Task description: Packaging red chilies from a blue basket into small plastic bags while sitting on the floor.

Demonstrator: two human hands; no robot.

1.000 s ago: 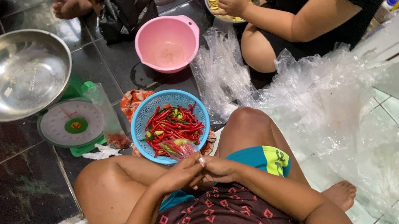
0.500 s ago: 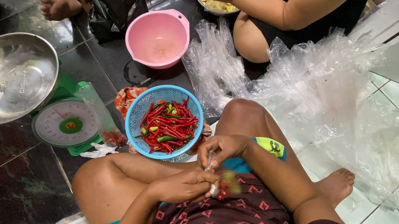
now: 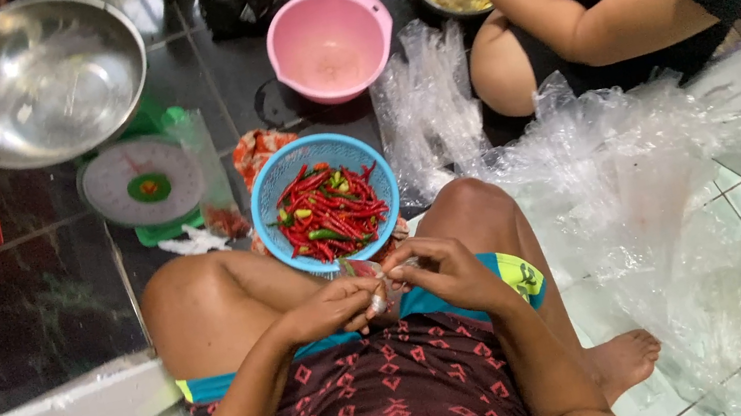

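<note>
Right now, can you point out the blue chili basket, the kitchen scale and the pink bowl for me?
blue chili basket (image 3: 270, 183): head view, on its left rim.
kitchen scale (image 3: 145, 182): head view, on the round dial face.
pink bowl (image 3: 298, 28): head view, on the inner wall.

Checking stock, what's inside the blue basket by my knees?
The blue basket holds red chillies with a few green ones. What lies beneath the top layer is covered.

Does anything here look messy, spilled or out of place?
Mostly tidy. Clear plastic bags lie crumpled in a loose heap on the floor, right of the blue basket of chillies. A small bag leans against the scale. Nothing looks spilled.
</note>
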